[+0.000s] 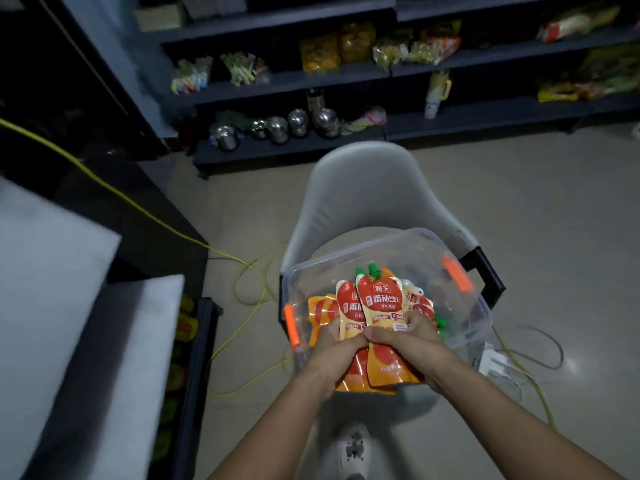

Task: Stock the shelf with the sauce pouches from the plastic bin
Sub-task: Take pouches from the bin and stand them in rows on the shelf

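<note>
On the left, a yellow cable (138, 206) trails over the floor towards the chair's foot. The left hand (337, 353) has its fingers (349, 342) curled tight round the lower part of a bundle of sauce pouches (377, 303). The right hand (407, 341) touches it and grips the same bundle from the other side. The bundle's long axis runs away from the person, green caps towards the shelf (467, 121) ahead. It is held over the near side of the plastic bin (479, 301), where loose pouches (320, 313) lie. The bin rests on a grey chair (367, 188), whose back stands between hands and shelf. I'd judge the bundle must be lifted clear and carried round it. Steel pots (277, 128) crowd the lowest board's left end.
</note>
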{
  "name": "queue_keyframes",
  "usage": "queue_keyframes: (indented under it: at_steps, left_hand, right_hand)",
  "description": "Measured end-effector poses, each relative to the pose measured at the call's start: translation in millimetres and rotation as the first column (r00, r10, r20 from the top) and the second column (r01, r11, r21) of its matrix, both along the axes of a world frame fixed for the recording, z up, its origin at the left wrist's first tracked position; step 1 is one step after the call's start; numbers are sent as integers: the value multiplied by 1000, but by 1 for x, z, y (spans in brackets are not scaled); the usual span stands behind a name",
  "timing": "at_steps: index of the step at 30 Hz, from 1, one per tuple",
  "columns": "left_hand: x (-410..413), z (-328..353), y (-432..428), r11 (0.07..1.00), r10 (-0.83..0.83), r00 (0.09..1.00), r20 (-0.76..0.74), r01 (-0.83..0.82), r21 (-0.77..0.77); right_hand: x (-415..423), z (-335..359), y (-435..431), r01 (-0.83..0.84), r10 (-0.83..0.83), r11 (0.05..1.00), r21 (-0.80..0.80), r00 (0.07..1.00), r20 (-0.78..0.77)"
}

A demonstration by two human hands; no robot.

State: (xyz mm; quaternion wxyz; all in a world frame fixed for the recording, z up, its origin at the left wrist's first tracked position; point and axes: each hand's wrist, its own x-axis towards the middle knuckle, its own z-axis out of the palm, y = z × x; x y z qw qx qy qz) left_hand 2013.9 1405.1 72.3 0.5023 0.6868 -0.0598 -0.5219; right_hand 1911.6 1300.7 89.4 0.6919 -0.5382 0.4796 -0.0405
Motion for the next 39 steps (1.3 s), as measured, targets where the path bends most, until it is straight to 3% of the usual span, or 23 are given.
queue_keyframes:
  at_steps: [8, 16, 23, 31, 34, 39]
  left_hand:
    - [-36, 104, 127, 968, 213, 973, 91, -198, -157]
    - [-31, 187, 282, 896, 434, 867, 246, -385, -224]
    - [-16, 249, 413, 751, 660, 659, 360, -572, -330]
    - [-3, 306, 584, 551, 803, 304, 513, -707, -443]
    - [10, 322, 653, 452, 832, 152, 534, -745, -491]
    - [37, 333, 732, 325, 870, 9, 492, -762, -561]
  right_hand:
    - [-18, 96, 89, -228, 240, 969, -95, 960, 144]
    - [23, 182, 210, -535, 560, 829, -165, 793, 241]
    - [77, 240, 333, -699, 746, 663, -268, 588, 313]
    - [150, 300, 513, -787, 870, 459, -412, 305, 386]
    - [175, 312, 577, -786, 870, 434, -440, 239, 431]
    - [213, 319, 661, -762, 833, 462, -453, 199, 516]
